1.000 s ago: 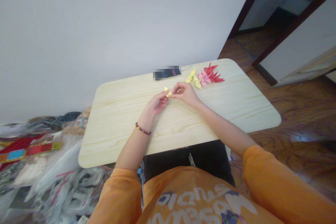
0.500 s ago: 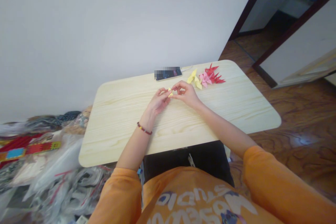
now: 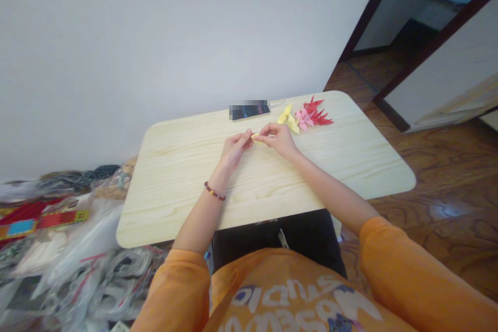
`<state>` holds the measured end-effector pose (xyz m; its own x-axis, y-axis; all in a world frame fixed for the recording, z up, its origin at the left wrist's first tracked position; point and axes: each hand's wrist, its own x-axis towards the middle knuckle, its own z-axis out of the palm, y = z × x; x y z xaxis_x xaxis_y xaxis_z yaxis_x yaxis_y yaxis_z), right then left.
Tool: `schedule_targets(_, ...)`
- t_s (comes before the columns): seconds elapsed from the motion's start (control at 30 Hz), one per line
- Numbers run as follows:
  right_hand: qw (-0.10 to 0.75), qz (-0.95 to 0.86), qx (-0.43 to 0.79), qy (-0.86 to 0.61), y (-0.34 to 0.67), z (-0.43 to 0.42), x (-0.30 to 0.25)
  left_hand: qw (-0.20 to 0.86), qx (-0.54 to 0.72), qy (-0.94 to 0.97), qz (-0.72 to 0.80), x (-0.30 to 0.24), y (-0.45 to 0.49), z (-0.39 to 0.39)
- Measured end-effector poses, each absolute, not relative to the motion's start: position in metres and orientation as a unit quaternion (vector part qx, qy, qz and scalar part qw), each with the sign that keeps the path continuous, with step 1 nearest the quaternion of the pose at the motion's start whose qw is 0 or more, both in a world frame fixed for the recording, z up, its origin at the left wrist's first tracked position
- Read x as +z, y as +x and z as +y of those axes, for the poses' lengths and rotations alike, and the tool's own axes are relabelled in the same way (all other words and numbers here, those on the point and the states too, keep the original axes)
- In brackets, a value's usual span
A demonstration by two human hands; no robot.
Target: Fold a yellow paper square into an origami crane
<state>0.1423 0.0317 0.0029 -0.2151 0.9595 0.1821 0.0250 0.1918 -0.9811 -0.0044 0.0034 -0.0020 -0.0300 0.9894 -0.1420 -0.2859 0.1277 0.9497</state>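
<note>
Both hands meet over the middle of a light wooden table (image 3: 175, 176). My left hand (image 3: 234, 148) and my right hand (image 3: 278, 137) pinch a small folded piece of yellow paper (image 3: 257, 138) between their fingertips, low over the tabletop. A beaded bracelet (image 3: 213, 192) sits on my left wrist. Just beyond my right hand lie finished paper figures: a yellow one (image 3: 288, 116), a pink one (image 3: 303, 118) and red ones (image 3: 317, 112).
A dark phone (image 3: 249, 110) lies at the table's far edge near the white wall. Plastic bags and coloured cloth (image 3: 58, 254) are piled on the floor to the left. A wooden floor and a doorway (image 3: 408, 36) lie to the right.
The hands have drawn closer and lowered the yellow paper toward the table. Its raised tip no longer sticks up between the fingers.
</note>
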Motion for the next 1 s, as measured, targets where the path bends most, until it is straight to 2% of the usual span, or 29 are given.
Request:
schedule_targets(0.17,0.471,-0.53,0.576,-0.407,0.143,0.037,-0.001,0.55,0.549,0.407,0.479,0.003,-0.006,0.001)
schedule_targets(0.33,0.466,-0.508,0.61,-0.391,0.144,0.04,-0.003,0.522,0.58,0.397,0.483,0.002,-0.006,0.002)
schedule_targets(0.47,0.507,-0.547,0.541,-0.389,0.143,0.038,-0.001,0.475,0.598,0.413,0.496,-0.001,-0.003,0.001)
schedule_targets(0.63,0.554,-0.62,0.39,-0.397,0.141,0.029,0.0,0.429,0.614,0.431,0.503,-0.005,0.001,0.0)
schedule_targets(0.77,0.571,-0.657,0.289,-0.397,0.141,0.022,0.004,0.427,0.622,0.43,0.496,-0.005,0.005,-0.002)
schedule_targets(1.0,0.558,-0.682,0.259,-0.395,0.142,0.023,0.005,0.471,0.638,0.406,0.455,-0.001,0.009,-0.004)
